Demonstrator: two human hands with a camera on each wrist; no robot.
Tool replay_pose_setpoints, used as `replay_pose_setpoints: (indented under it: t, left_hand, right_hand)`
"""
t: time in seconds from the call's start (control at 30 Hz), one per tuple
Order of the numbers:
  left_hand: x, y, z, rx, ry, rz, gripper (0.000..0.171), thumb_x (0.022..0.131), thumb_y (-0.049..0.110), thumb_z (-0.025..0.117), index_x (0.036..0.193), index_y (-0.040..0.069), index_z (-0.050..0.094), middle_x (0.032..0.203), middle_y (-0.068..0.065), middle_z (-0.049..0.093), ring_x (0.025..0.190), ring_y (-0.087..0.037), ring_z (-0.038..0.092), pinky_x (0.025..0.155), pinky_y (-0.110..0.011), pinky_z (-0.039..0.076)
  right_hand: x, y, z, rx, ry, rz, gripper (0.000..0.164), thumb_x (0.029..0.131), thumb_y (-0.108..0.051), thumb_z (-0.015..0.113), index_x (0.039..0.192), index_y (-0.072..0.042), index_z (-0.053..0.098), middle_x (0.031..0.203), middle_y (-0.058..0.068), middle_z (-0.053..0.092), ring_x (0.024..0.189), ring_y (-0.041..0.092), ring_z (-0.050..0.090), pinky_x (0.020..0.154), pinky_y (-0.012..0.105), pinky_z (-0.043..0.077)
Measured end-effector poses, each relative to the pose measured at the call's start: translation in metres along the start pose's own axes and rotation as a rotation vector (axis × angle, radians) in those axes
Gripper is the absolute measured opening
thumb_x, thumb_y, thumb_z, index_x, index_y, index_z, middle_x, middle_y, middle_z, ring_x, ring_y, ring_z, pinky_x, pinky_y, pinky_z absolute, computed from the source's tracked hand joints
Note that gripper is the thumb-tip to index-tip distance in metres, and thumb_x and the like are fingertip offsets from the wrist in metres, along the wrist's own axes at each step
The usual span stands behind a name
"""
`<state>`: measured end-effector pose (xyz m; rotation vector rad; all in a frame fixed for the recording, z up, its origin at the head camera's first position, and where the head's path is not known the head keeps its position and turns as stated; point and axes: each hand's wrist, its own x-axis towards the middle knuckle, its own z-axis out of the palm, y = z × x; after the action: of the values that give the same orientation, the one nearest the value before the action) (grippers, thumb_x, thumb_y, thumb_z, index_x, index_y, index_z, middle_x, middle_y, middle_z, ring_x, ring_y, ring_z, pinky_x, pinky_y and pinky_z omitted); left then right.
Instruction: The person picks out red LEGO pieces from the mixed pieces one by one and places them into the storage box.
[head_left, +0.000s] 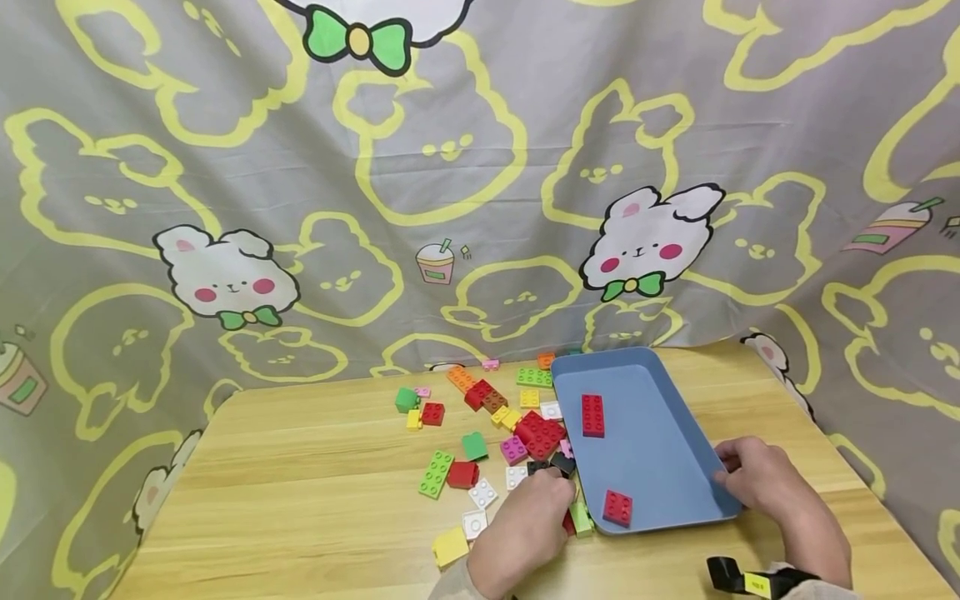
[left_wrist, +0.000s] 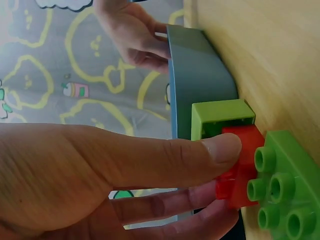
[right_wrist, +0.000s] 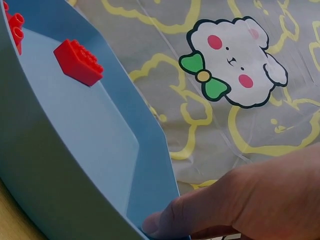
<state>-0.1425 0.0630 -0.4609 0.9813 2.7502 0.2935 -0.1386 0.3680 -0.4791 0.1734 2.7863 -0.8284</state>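
Observation:
My left hand (head_left: 527,525) is at the tray's near left corner, among loose building bricks. In the left wrist view, its thumb and fingers pinch a red brick (left_wrist: 248,162). A lime green brick (left_wrist: 222,112) stands just behind that one, against the tray wall, and a studded green brick (left_wrist: 287,182) lies in front. My right hand (head_left: 767,482) grips the right rim of the blue tray (head_left: 652,475), thumb over the edge. Inside the tray lie a long red brick (head_left: 592,415) and a shorter red brick (head_left: 617,507), set apart from each other.
Left of the tray, loose bricks spread over the wooden table (head_left: 300,483), among them a yellow brick (head_left: 450,547), a green brick (head_left: 474,446) and a magenta brick (head_left: 513,450). Behind the table hangs a patterned grey cloth (head_left: 480,192).

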Motion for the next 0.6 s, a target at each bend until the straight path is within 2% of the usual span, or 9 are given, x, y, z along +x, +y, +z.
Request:
replay_pose_setpoints:
  t: [0.27, 0.43, 0.6]
  left_hand:
    - [-0.001, -0.001, -0.002, -0.027, -0.022, -0.020, 0.021, 0.073, -0.003, 0.076, 0.085, 0.014, 0.072, 0.086, 0.001, 0.064, 0.072, -0.007, 0.055, 0.065, -0.022, 0.053]
    - [-0.004, -0.004, -0.010, -0.089, -0.004, -0.026, 0.024, 0.072, -0.006, 0.076, 0.086, 0.013, 0.072, 0.086, 0.003, 0.063, 0.069, -0.007, 0.052, 0.061, -0.020, 0.050]
    - [-0.003, -0.009, -0.020, -0.140, -0.006, -0.034, 0.032, 0.068, -0.006, 0.080, 0.094, 0.012, 0.073, 0.089, 0.003, 0.063, 0.074, -0.006, 0.053, 0.065, -0.020, 0.052]
  right_hand:
    - [0.001, -0.001, 0.000, 0.004, 0.010, 0.003, 0.033, 0.082, -0.001, 0.071, 0.108, 0.018, 0.064, 0.090, 0.020, 0.066, 0.084, 0.034, 0.061, 0.071, 0.048, 0.054]
    - [0.000, 0.000, 0.000, -0.002, 0.022, -0.009, 0.031, 0.082, -0.001, 0.071, 0.106, 0.017, 0.065, 0.089, 0.019, 0.066, 0.083, 0.034, 0.061, 0.071, 0.048, 0.054]
    - [0.000, 0.001, 0.000, -0.006, 0.028, -0.016, 0.031, 0.082, -0.002, 0.071, 0.106, 0.017, 0.065, 0.088, 0.018, 0.066, 0.083, 0.033, 0.061, 0.071, 0.048, 0.053]
